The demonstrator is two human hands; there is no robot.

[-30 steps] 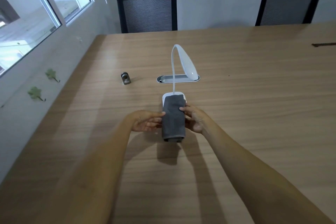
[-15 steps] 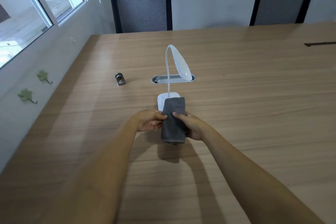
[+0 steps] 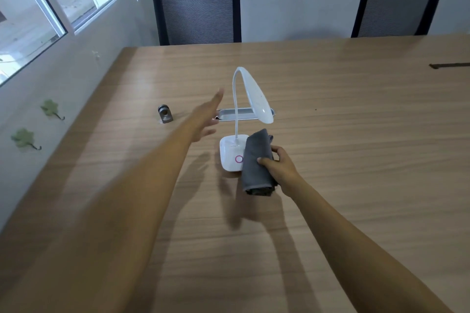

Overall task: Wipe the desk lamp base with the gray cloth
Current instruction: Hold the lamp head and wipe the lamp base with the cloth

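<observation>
Centrally on the wooden desk (image 3: 356, 134) stands the white lamp base (image 3: 230, 156), its right edge covered by the folded gray cloth (image 3: 255, 162). The right hand (image 3: 278, 164) grips that cloth, while the left hand (image 3: 206, 115) hovers released, fingers spread, beside the lamp's neck (image 3: 235, 107).

Both forearms are bare to the frame edge, no sleeves; left hand (image 3: 206, 119) and right hand (image 3: 278, 164) wear nothing.

Soft daylight enters from the windows (image 3: 50, 7) at upper left, leaving a pale sheen on the wooden table (image 3: 356, 134). Both arms cast dim shadows toward the viewer. The left hand (image 3: 206, 117) is motion-blurred; wide-angle distortion bends the frame's edges.
</observation>
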